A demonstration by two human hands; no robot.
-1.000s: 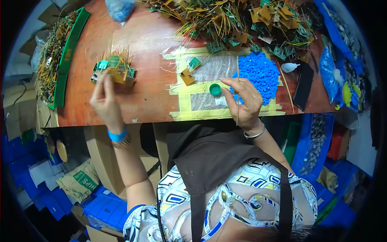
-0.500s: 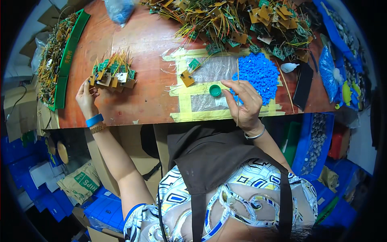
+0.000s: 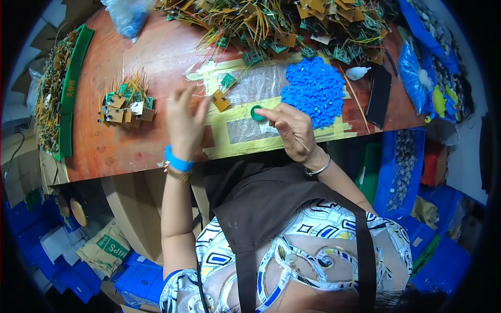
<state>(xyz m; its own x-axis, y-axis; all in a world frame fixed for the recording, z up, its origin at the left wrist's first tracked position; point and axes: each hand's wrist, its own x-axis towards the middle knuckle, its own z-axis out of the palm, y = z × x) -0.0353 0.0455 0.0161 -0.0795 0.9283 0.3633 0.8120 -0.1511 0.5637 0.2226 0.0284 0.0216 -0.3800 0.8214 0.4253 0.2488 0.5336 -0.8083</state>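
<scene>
My left hand (image 3: 187, 122) is over the table between a bunch of small wired circuit boards (image 3: 125, 107) and the taped patch. Motion smears its fingers, so I cannot see whether it holds anything. My right hand (image 3: 293, 133) has its index fingertip at a small round green cap (image 3: 257, 113), and its other fingers are curled. What they may hold is hidden. Just beyond the cap lies an orange-brown board (image 3: 220, 101), wired to a small green board (image 3: 228, 80). A heap of small blue plastic pieces (image 3: 313, 94) sits right beside my right hand.
Yellow tape (image 3: 218, 136) frames clear film on the reddish table. A large heap of wired boards (image 3: 271, 26) fills the far side. At left stands a green-edged bin (image 3: 67, 104) of boards. A white dropper bottle (image 3: 358, 72), black slab (image 3: 379, 96) and blue bag (image 3: 415, 78) lie right.
My left hand has left the bunch of boards and moved right. My right index finger has come to the green cap. The thin stick seen at my right hand no longer shows.
</scene>
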